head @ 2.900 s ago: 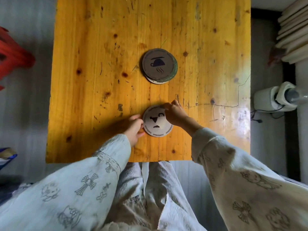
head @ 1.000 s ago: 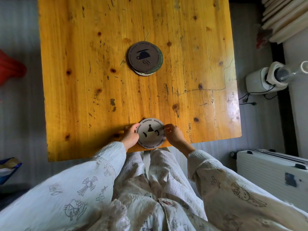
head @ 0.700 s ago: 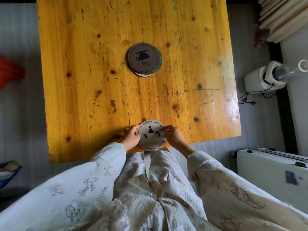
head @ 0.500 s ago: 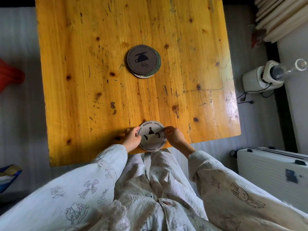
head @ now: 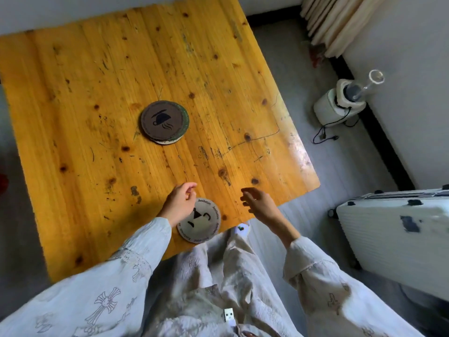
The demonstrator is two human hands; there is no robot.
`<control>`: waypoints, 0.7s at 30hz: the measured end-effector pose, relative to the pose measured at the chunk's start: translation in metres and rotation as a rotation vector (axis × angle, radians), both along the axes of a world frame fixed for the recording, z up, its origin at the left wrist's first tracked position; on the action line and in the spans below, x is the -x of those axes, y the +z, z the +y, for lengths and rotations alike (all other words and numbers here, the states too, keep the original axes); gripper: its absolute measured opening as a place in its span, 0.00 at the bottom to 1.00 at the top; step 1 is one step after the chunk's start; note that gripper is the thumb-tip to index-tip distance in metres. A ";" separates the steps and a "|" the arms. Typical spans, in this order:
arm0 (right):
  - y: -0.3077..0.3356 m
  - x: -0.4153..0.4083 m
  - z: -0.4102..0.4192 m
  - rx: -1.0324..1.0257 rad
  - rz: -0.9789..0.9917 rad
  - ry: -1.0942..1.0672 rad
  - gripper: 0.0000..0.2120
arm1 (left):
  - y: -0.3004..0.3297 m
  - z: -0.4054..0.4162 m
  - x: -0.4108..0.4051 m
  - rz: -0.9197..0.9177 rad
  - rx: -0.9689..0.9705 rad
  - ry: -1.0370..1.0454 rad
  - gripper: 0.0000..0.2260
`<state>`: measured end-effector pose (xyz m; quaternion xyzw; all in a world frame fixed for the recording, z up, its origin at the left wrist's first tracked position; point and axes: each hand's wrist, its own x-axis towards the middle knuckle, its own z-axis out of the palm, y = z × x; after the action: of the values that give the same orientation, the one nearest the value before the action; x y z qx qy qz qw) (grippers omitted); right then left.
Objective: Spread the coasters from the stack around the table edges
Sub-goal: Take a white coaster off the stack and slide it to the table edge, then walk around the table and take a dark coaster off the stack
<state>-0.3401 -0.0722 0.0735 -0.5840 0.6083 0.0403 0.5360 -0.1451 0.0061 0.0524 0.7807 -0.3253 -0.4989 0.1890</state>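
A stack of round coasters (head: 163, 122), the top one brown with a cup drawing, lies near the middle of the yellow wooden table (head: 80, 98). One white coaster (head: 202, 222) with black marks and lettering lies flat at the table's near edge. My left hand (head: 181, 200) hovers just above its far left side, fingers loosely curled, holding nothing. My right hand (head: 257, 201) is raised to the right of the coaster, over the near edge, fingers apart and empty.
A white suitcase (head: 393, 229) stands on the floor to the right of the table. A white appliance (head: 337, 103) with a cable sits by the wall, and curtains (head: 330, 23) hang at the far right. My lap is under the near edge.
Both hands have let go of the white coaster and lifted away from it. The coaster stays at the near edge. The camera has tilted, so the table looks turned.
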 end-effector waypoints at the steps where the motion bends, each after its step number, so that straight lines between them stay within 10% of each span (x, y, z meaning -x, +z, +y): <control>1: 0.003 0.011 -0.004 -0.001 -0.021 -0.042 0.16 | 0.005 -0.007 0.007 0.020 0.013 -0.020 0.14; 21: 0.085 0.349 -0.146 0.172 -0.229 -0.444 0.12 | 0.077 -0.187 0.350 0.146 0.410 -0.061 0.13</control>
<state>-0.6890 -0.2181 0.1583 -0.4804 0.6580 -0.1964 0.5456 -0.4949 -0.1805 0.1295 0.6775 -0.4289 -0.4832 0.3515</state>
